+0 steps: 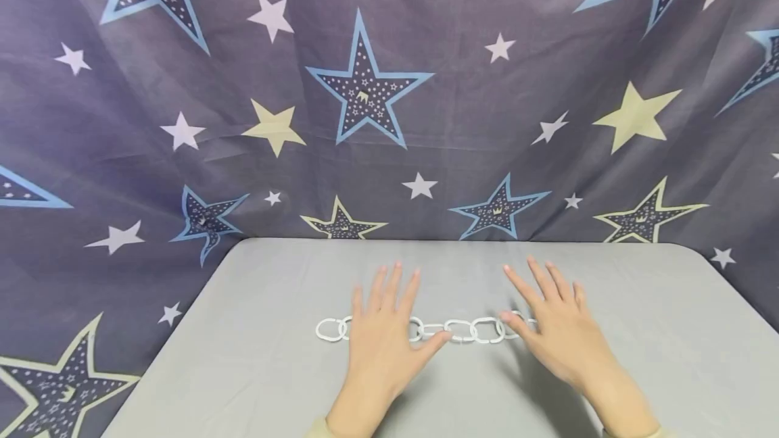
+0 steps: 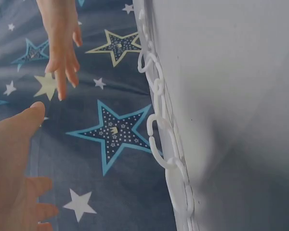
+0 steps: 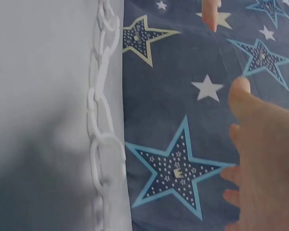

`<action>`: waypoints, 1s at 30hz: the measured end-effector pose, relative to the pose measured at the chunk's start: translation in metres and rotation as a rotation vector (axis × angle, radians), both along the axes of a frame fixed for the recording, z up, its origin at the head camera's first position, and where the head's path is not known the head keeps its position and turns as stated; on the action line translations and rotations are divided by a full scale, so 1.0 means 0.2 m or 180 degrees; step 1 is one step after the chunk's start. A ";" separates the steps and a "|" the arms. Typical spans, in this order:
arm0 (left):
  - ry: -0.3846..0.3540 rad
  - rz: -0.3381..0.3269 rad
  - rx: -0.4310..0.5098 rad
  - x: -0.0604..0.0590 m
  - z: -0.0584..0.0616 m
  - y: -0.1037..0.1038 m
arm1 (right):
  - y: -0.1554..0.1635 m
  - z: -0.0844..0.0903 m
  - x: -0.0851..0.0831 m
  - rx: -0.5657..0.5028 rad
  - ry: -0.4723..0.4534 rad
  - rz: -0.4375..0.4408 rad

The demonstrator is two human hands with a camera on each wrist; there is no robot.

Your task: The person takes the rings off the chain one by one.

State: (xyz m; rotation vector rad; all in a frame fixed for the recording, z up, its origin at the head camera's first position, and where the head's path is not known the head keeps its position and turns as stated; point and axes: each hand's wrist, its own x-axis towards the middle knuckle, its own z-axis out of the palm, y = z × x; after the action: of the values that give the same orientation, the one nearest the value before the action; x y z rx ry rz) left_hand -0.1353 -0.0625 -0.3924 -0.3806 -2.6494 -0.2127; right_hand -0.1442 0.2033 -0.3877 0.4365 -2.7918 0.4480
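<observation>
A white chain of oval plastic links (image 1: 487, 330) lies stretched sideways across the grey table. My left hand (image 1: 383, 347), fingers spread, hovers over its left part and hides several links. Over the chain's right end is my right hand (image 1: 560, 330), also spread, with its shadow on the cloth below. Neither hand holds anything. In the left wrist view the chain (image 2: 159, 106) runs along the table, apart from the left hand (image 2: 14, 163). The right wrist view has the chain (image 3: 101, 96) on the left and the right hand (image 3: 265, 159) apart from it.
The table (image 1: 243, 370) wears a smooth grey cover with rounded far corners. Behind it and down its left side hangs a dark curtain (image 1: 389, 167) printed with blue, yellow and white stars.
</observation>
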 end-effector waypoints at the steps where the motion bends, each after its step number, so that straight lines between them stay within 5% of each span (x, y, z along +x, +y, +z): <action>1: 0.0000 -0.0030 0.0003 0.00 0.00 0.00 | 0.01 0.00 0.00 -0.0036 -0.0005 0.0050; 10: -0.0037 -0.0225 -0.0077 -0.01 0.02 0.05 | 0.11 0.02 -0.05 -0.0281 0.0209 0.0367; 30: -0.0223 -0.0477 -0.0103 -0.04 0.04 0.21 | 0.25 0.05 -0.02 -0.0662 -0.0138 0.0498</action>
State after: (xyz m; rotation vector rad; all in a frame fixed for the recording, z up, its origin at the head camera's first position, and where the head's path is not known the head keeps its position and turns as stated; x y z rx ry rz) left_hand -0.1432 -0.0205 -0.3840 -0.5934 -2.6973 -0.2342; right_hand -0.1488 0.2530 -0.3768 0.6053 -2.7244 0.7827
